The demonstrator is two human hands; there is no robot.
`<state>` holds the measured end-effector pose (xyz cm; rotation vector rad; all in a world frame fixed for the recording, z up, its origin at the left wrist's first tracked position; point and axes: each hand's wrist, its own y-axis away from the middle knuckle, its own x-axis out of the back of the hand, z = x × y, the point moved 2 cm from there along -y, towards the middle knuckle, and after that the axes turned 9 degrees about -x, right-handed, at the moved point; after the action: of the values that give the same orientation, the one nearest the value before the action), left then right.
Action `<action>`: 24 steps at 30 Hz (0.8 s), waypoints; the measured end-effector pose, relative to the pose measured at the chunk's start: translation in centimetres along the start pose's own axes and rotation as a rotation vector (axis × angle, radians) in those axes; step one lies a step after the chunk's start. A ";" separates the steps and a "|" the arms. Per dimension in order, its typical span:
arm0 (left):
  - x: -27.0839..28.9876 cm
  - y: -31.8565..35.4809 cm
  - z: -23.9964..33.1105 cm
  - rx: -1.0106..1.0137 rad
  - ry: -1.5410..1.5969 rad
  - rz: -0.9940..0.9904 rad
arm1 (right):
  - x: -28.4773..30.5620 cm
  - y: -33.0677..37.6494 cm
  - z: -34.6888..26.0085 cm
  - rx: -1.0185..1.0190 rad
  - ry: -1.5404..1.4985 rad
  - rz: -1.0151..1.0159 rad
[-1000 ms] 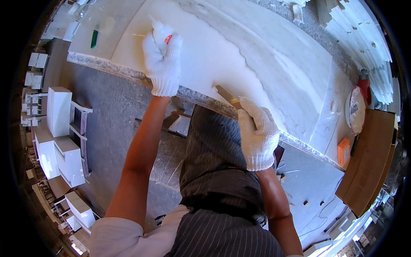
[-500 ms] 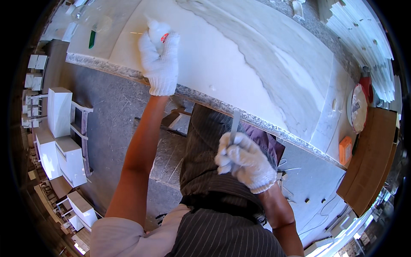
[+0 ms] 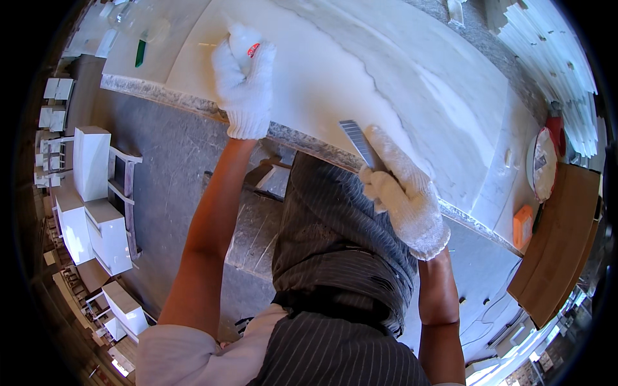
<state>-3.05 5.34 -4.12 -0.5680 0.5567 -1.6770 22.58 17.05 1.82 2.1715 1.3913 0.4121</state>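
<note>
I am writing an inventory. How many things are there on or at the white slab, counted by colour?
White gloved hands: 2, left hand, right hand
Grey blade, in the right grip: 1
Green marker: 1
Orange block: 1
Total: 5

Two white knitted work gloves, one on the left hand (image 3: 243, 83), one on the right hand (image 3: 402, 193). One flat grey metal blade (image 3: 358, 141). One large white marble slab (image 3: 360, 71), one small orange rectangular block (image 3: 522, 226)

Blade's handle (image 3: 372, 168) inside right glove (image 3: 402, 196) (grip unseen); white bottle (image 3: 243, 45) half-covered
</note>
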 end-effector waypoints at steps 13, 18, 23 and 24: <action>0.3 0.0 -0.2 0.045 -0.053 -0.038 | -1.0 -2.6 -1.0 0.442 0.909 0.262; 0.5 0.0 -0.5 0.035 -0.014 -0.051 | -1.7 -3.1 -1.3 0.490 0.980 0.311; 0.7 -0.1 -1.2 0.005 -0.087 -0.076 | -1.8 -3.8 -1.3 0.541 0.934 0.347; 0.6 0.0 -0.9 0.030 -0.072 -0.067 | -1.8 -3.9 -1.2 0.557 0.923 0.358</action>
<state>-3.78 4.81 -4.78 -0.6280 0.4641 -1.7183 18.27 17.02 0.56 2.8650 1.6904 1.4510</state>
